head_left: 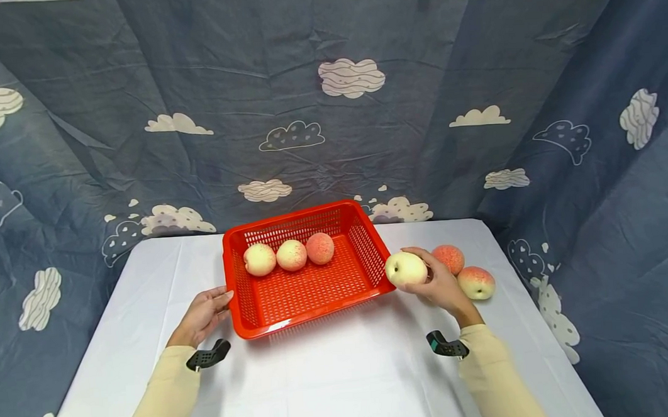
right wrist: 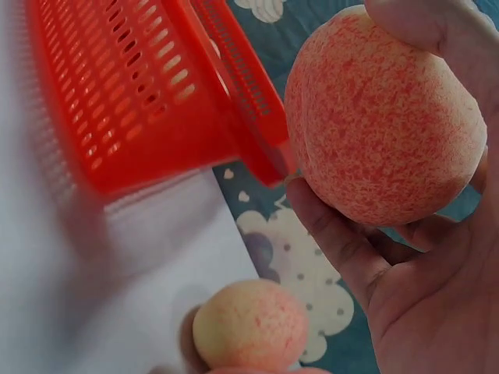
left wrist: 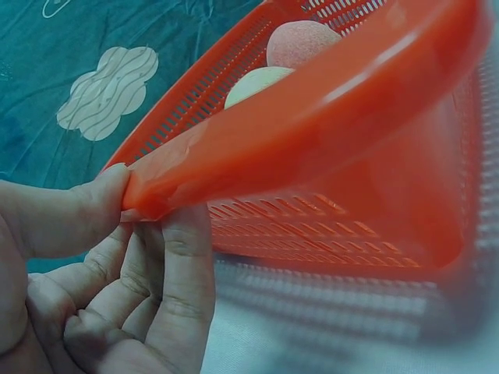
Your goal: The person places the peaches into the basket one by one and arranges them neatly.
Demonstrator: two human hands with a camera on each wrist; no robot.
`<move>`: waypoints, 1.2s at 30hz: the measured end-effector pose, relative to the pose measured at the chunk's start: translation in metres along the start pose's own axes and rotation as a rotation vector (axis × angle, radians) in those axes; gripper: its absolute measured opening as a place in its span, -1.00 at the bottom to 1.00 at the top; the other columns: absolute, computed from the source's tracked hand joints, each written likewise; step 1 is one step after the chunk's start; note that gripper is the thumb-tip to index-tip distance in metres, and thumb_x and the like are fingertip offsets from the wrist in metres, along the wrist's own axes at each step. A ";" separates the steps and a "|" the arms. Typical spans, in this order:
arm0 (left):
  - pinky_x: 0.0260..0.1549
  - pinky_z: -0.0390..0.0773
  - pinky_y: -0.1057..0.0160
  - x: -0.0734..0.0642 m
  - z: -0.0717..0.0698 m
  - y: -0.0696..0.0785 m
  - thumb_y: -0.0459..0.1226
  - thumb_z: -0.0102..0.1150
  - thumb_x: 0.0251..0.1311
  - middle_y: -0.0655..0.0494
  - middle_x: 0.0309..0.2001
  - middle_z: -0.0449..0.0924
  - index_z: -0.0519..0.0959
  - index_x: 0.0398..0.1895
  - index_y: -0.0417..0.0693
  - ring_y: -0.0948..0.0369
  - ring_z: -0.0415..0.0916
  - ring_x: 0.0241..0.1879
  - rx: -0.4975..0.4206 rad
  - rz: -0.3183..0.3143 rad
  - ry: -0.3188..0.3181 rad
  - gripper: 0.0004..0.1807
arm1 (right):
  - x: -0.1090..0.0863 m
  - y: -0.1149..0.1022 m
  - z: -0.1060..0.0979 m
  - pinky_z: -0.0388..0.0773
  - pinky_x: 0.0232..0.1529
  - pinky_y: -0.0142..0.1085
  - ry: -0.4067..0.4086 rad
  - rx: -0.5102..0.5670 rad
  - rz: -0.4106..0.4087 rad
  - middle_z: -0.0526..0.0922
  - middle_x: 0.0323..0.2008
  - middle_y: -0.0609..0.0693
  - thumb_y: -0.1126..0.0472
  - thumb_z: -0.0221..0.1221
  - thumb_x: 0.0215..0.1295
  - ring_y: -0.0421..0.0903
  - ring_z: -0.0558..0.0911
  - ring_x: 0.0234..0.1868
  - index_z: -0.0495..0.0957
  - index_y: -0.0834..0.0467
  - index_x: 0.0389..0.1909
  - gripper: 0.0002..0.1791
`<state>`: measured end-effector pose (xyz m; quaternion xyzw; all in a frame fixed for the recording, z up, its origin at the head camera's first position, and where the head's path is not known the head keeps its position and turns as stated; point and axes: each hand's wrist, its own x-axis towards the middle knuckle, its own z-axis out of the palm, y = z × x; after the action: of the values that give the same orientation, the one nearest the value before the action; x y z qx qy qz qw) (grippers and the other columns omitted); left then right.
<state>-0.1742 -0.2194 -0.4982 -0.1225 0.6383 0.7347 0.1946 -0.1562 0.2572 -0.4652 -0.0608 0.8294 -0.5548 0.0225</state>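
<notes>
My left hand (head_left: 206,313) pinches the left rim of a red plastic basket (head_left: 310,298), thumb above and fingers below, as the left wrist view shows. Three peaches lie in a row toward the basket's back: a pale one (head_left: 260,259), a blushed one (head_left: 292,255) and a redder one (head_left: 320,248). At the basket's right edge, my right hand (head_left: 441,286) grips another peach (head_left: 405,269), its fingers and thumb curled round it. That peach (right wrist: 382,125) shows a pink speckled side in the right wrist view, close outside the basket rim.
Two more peaches, a reddish one (head_left: 449,258) and a yellow-red one (head_left: 476,283), sit on the white table (head_left: 332,385) right of the basket, beside my right hand. Behind the table hangs a dark blue curtain (head_left: 223,157) with cloud patterns.
</notes>
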 end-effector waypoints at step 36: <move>-0.31 0.54 0.41 -0.003 0.003 0.001 -0.35 -0.01 0.40 0.25 -0.33 0.58 0.22 0.24 -0.49 0.37 0.50 -0.34 0.021 -0.004 0.002 -0.54 | 0.073 -0.052 0.066 0.52 0.00 -0.08 -0.284 -0.012 -0.037 0.46 0.18 0.05 0.30 0.43 -0.03 0.07 0.51 0.02 0.42 0.05 0.28 -0.24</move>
<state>-0.1722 -0.2167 -0.4955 -0.1224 0.6459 0.7275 0.1965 -0.2179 0.1682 -0.4404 -0.1541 0.8200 -0.5359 0.1293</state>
